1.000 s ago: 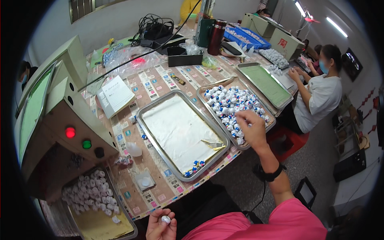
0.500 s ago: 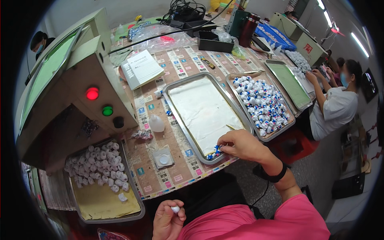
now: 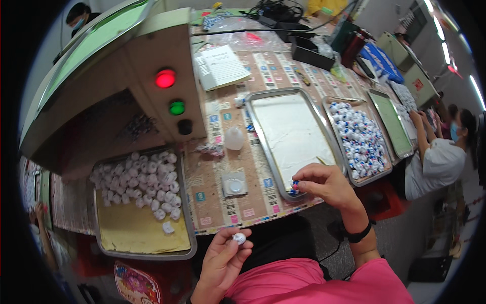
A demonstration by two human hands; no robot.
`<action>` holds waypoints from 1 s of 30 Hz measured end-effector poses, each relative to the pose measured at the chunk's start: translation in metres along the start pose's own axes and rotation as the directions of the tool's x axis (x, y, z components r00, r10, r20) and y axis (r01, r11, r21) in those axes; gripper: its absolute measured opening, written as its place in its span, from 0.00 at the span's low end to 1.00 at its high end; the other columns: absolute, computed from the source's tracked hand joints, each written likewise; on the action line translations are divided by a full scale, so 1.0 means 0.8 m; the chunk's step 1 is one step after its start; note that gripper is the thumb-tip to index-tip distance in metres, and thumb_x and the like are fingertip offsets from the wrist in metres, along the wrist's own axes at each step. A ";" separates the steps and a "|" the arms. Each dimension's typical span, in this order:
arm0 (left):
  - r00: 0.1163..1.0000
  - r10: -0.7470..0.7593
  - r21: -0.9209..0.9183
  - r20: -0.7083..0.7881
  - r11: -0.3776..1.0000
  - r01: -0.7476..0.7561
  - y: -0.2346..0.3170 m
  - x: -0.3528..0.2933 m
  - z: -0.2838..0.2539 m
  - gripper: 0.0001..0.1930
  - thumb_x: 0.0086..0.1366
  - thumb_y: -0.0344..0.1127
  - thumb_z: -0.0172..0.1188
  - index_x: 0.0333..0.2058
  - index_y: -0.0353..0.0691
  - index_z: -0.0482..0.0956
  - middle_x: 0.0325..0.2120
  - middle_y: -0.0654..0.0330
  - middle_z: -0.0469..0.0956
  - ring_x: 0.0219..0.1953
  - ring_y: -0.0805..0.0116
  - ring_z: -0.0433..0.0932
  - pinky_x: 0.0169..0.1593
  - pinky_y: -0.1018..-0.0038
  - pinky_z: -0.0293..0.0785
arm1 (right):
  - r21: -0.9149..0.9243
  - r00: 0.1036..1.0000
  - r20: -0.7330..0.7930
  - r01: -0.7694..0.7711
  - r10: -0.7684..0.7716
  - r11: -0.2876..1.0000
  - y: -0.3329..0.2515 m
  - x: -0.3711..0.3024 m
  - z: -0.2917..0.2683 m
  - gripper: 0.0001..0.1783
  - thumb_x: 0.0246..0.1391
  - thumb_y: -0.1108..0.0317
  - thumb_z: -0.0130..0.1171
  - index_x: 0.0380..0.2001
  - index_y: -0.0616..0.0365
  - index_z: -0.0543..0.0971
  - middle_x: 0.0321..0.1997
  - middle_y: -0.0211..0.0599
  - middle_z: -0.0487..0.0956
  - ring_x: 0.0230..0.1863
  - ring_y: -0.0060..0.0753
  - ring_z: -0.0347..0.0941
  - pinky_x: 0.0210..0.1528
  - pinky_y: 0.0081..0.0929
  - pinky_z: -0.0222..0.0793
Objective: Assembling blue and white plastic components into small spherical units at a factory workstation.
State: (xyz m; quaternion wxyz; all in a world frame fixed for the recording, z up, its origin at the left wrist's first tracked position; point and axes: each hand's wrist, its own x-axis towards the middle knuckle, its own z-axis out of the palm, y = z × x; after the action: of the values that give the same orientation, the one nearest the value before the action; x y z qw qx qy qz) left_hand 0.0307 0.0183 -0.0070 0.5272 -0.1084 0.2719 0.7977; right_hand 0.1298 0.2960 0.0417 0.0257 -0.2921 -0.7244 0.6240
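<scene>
My left hand (image 3: 223, 258) is raised in front of the pink shirt, its fingertips closed round a small rounded white plastic piece (image 3: 239, 237). Over the near left corner of a metal tray lined with white sheet (image 3: 286, 126), my right hand (image 3: 330, 186) pinches a tiny blue part (image 3: 295, 184) between thumb and fingertips. A few similar small blue and white parts (image 3: 293, 192) lie in that corner, partly hidden by the fingers. To the left, a metal tray with a yellowish liner (image 3: 136, 235) holds a heap of white pieces (image 3: 144, 180).
Right of the lined tray stands a tray of white-and-blue pieces (image 3: 359, 139). A machine with red and green lights (image 3: 165, 78) rises at left. A translucent bottle (image 3: 234, 139), a small dish (image 3: 235, 185) and a notebook (image 3: 223, 68) lie between. A co-worker (image 3: 438, 157) sits at far right.
My right hand has lifted a little from the tray corner, with a blue part in its fingertips. My left hand has come up with the white piece. The whole view has shifted.
</scene>
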 end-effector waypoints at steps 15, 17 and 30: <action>0.997 0.064 -0.071 0.052 0.996 -0.061 0.016 -0.003 -0.017 0.12 0.65 0.27 0.55 0.47 0.39 0.71 0.42 0.55 0.75 0.42 0.66 0.78 0.44 0.76 0.78 | -0.417 0.838 0.041 0.510 -0.545 0.753 -0.013 0.050 0.126 0.08 0.48 0.78 0.62 0.34 0.61 0.80 0.33 0.39 0.78 0.34 0.39 0.77 0.35 0.29 0.72; 0.996 0.074 -0.071 0.040 0.995 -0.071 0.019 -0.005 -0.016 0.12 0.65 0.27 0.55 0.47 0.39 0.71 0.42 0.55 0.75 0.42 0.66 0.78 0.44 0.76 0.78 | -0.552 0.804 0.049 0.516 -0.593 0.655 -0.013 0.055 0.133 0.07 0.45 0.77 0.62 0.31 0.60 0.79 0.32 0.40 0.77 0.35 0.45 0.75 0.36 0.34 0.70; 0.998 0.045 -0.055 0.042 0.998 -0.043 0.017 -0.003 -0.018 0.13 0.66 0.28 0.54 0.48 0.38 0.71 0.43 0.57 0.76 0.43 0.66 0.78 0.46 0.74 0.77 | -0.567 0.808 0.040 0.503 -0.587 0.653 -0.022 0.042 0.136 0.06 0.43 0.77 0.63 0.28 0.60 0.78 0.30 0.38 0.77 0.33 0.42 0.74 0.35 0.32 0.70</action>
State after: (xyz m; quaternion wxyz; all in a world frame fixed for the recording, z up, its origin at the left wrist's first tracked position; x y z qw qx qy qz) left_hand 0.0182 0.0043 -0.0136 0.5122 -0.0993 0.2409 0.8184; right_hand 0.0513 0.2136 0.0232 0.1799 -0.1001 -0.9222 0.3274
